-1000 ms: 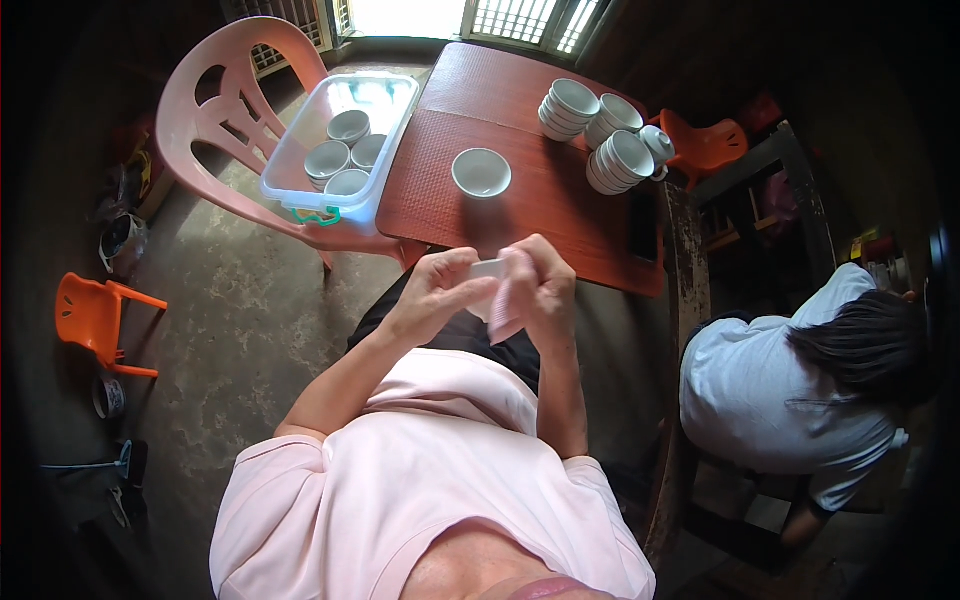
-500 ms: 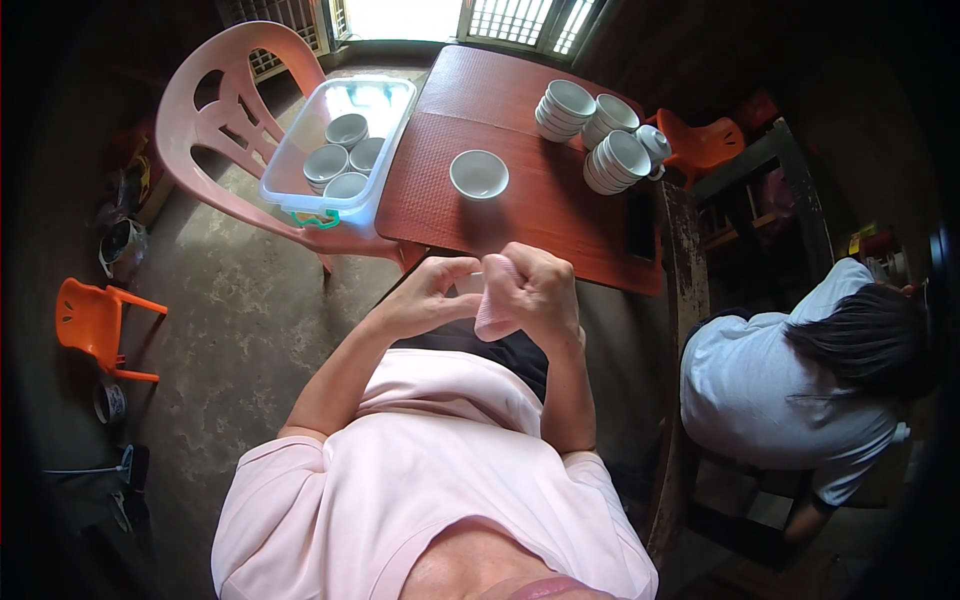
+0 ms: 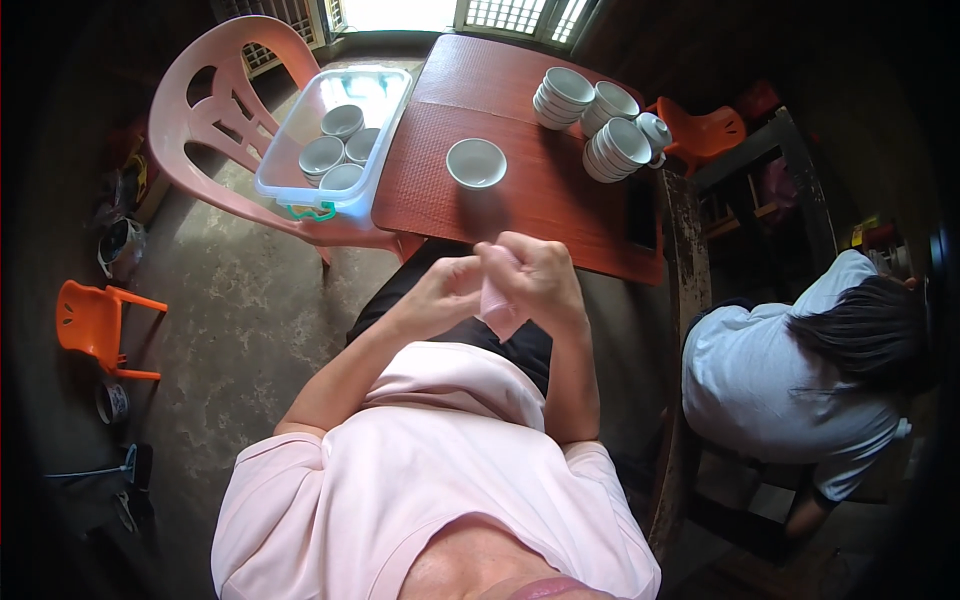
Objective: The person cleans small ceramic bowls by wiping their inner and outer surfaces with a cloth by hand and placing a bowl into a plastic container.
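Note:
In front of my waist, at the near edge of the table, my two hands meet. My right hand (image 3: 548,282) is closed round a pink cloth (image 3: 500,312), whose lower end hangs below the fingers. Beside it, my left hand (image 3: 438,296) has its fingers curled in against the cloth; what lies between them is mostly hidden. A single white bowl (image 3: 476,164) stands upright on the red-brown table (image 3: 430,205), just beyond my hands.
Several stacked white bowls (image 3: 618,145) and a white cup (image 3: 654,130) stand at the table's right. On a pink chair (image 3: 190,160) at left rests a clear plastic bin (image 3: 268,180) with bowls inside. A person in a white shirt (image 3: 750,385) sits at right beside a dark wooden frame (image 3: 686,240).
The left fingers have drawn in closer to the cloth, closing the gap seen before. The right hand and cloth have turned slightly. The view has shifted a little.

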Available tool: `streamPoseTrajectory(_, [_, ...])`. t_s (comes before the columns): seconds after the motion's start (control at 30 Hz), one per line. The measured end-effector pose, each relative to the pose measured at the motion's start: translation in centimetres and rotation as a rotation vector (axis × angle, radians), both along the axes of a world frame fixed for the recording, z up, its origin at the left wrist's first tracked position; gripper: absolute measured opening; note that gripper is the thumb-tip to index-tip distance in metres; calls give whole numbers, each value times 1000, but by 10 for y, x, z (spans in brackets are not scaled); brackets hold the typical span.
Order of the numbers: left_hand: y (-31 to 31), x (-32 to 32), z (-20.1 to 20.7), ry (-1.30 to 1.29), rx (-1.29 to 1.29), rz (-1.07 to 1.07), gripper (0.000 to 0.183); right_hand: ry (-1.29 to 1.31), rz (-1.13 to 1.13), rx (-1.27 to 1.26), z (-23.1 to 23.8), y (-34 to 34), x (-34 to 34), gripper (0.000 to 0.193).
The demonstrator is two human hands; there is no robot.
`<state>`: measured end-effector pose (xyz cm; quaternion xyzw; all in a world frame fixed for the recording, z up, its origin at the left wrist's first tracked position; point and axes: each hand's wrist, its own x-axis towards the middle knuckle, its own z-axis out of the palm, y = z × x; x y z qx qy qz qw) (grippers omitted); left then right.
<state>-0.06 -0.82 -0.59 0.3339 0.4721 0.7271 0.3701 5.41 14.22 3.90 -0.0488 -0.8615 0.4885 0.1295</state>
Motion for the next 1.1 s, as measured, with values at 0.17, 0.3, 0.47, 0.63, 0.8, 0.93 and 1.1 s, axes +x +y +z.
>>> streamPoseTrajectory(0.17, [-1, -13, -18, -340, 119, 5, 26, 68, -47, -528, -31, 10, -5, 30])
streamPoseTrajectory(0.3, [2, -14, -8, -646, 153, 10, 33, 286, -285, -1367, -59, -10, 3, 26])
streamPoseTrajectory(0.47, [2, -14, -17, -622, 33, -129, 38, 150, -57, -236, -11, 4, 0, 28])
streamPoseTrajectory(0.63, [-1, -19, -25, -941, 277, -173, 34, 421, 195, 254, -2, 5, -1, 23])
streamPoseTrajectory(0.8, [0, -16, -13, -1212, 366, -242, 41, 699, -128, 392, -53, -13, 27, 31])
streamPoseTrajectory(0.93, [0, -20, -6, -1241, 348, -109, 42, 725, -178, 547, -91, -24, 33, 32])
streamPoseTrajectory(1.1, [-1, -19, -21, -1089, 387, -155, 37, 661, -95, 524, -19, -18, 11, 22])
